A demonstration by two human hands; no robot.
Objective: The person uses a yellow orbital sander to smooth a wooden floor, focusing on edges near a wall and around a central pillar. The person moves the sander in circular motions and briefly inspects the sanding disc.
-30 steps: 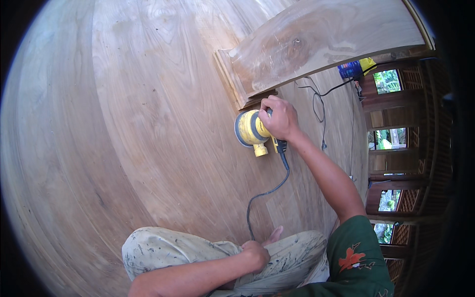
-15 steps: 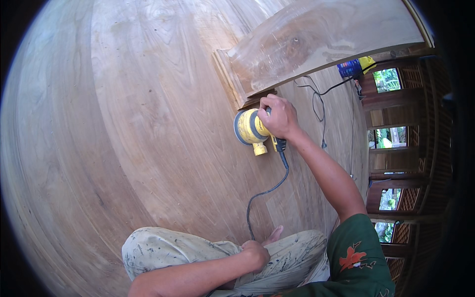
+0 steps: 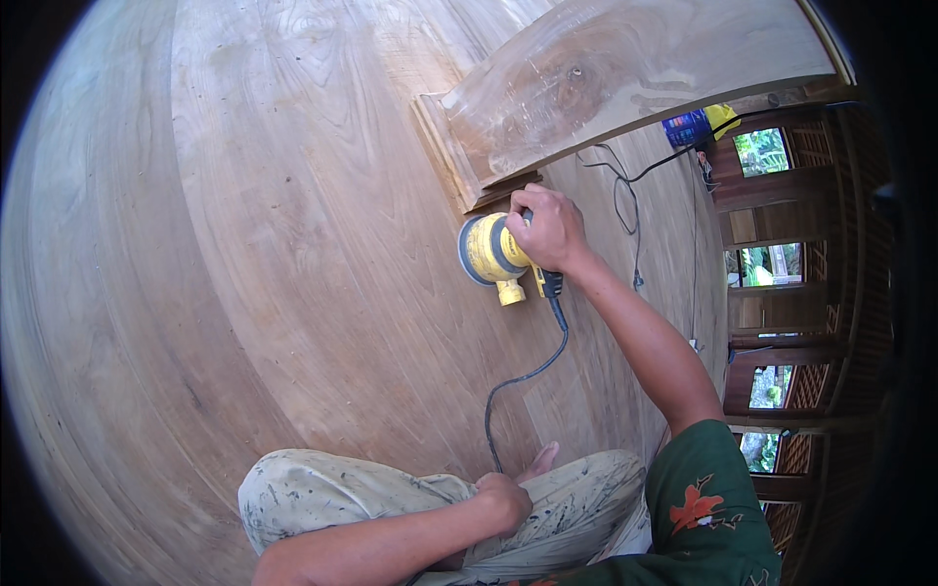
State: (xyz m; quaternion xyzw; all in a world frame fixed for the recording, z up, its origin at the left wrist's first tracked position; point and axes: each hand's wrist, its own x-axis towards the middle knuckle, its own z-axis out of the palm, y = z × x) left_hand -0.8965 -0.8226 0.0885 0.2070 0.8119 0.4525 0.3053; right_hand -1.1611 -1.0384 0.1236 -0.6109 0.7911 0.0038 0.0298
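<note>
My right hand grips a yellow round sander that rests flat on the wide wooden floor, just below the end of a thick wooden beam. The sander's black cord curls back toward my legs. My left hand is closed in a fist on my knee, on pale paint-spattered trousers. It holds nothing that I can see.
A thin black cable loops over the floor right of the beam. A blue can and something yellow stand beyond it. Dark wooden window frames with lattice line the right side. My bare foot rests by the cord.
The sander and my right hand have shifted very slightly on the floor beside the beam. My left hand has stayed on my knee.
</note>
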